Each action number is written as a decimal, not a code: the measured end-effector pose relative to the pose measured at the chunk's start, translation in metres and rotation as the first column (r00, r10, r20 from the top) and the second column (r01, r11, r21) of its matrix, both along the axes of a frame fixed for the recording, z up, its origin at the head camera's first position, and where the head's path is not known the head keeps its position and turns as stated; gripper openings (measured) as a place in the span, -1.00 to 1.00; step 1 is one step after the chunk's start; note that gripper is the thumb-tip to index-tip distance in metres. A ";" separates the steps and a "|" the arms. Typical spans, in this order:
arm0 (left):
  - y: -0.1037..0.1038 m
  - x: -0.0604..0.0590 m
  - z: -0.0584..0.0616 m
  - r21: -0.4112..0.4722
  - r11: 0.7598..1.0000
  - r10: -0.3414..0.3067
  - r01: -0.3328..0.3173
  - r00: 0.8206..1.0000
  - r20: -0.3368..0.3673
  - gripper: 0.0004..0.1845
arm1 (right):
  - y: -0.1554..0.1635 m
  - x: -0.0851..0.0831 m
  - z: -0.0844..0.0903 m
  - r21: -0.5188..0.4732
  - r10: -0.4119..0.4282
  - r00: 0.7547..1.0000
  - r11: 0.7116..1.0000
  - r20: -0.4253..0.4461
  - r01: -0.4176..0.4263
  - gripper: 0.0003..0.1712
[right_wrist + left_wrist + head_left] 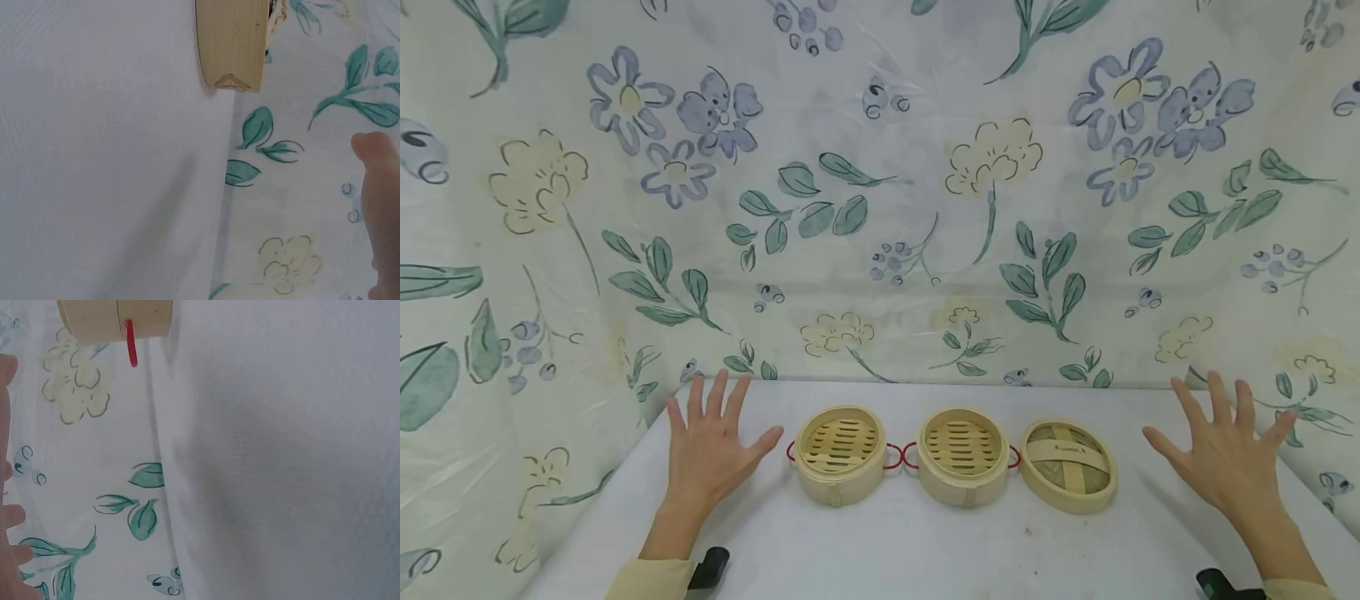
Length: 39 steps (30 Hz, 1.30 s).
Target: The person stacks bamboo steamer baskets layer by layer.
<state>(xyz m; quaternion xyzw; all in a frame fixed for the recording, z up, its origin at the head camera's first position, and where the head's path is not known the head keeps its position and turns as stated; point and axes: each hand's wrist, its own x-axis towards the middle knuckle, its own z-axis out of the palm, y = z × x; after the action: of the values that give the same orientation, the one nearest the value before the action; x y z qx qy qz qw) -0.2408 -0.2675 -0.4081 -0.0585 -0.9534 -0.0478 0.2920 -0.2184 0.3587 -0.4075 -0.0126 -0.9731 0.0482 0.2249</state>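
Two round bamboo steamer baskets, a left one [838, 492] and a middle one [964, 492], stand side by side with slatted bases and red side handles. A woven bamboo steamer lid [1071, 483] lies to their right. My left hand [711, 442], fingers spread, is held left of the left basket and touches nothing. On the far right, my right hand [1228, 454] is likewise spread, apart from the lid. The left wrist view catches the left basket's wall [119, 319] and red handle [131, 344]; the right wrist view catches the lid's rim [231, 44].
The baskets and lid rest in a row on a white table [880, 550]. A flowered cloth [925, 208] hangs behind the table and along its sides. Dark wrist-camera mounts [709, 568] show at both wrists.
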 end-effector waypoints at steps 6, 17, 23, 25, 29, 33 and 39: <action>0.001 0.000 0.000 0.045 0.999 -0.022 0.022 1.000 -0.002 -0.02 | 0.000 0.000 -0.001 0.001 0.013 1.000 1.000 -0.014 -0.013 0.06; 0.002 -0.001 0.000 0.135 0.990 -0.042 0.036 0.998 0.046 -0.01 | -0.002 0.001 0.000 -0.013 0.039 0.999 0.999 -0.035 -0.040 0.06; 0.003 -0.003 -0.003 0.203 0.978 -0.077 0.058 0.993 0.088 0.00 | -0.004 0.000 0.001 -0.020 0.046 0.998 0.999 -0.046 -0.047 0.06; 0.004 -0.004 -0.004 0.210 0.976 -0.085 0.063 0.992 0.097 0.01 | -0.005 0.001 0.002 -0.020 0.049 0.998 0.999 -0.047 -0.050 0.06; 0.005 -0.004 -0.005 0.222 0.972 -0.099 0.074 0.990 0.105 0.01 | -0.006 0.001 0.001 -0.025 0.058 0.997 0.998 -0.052 -0.060 0.06; 0.005 -0.003 -0.005 0.229 0.971 -0.102 0.067 0.985 0.142 0.01 | -0.007 0.001 0.002 -0.032 0.059 0.997 0.998 -0.057 -0.061 0.05; 0.005 -0.002 -0.006 0.236 0.970 -0.097 0.049 0.976 0.196 0.03 | -0.010 0.000 0.002 -0.042 0.067 0.996 0.997 -0.052 -0.069 0.04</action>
<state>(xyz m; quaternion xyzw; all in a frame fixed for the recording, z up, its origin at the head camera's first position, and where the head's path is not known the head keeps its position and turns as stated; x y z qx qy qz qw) -0.2425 -0.2629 -0.4142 -0.0544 -0.9637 -0.1744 0.1946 -0.2183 0.3487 -0.4052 0.0167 -0.9656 0.0774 0.2476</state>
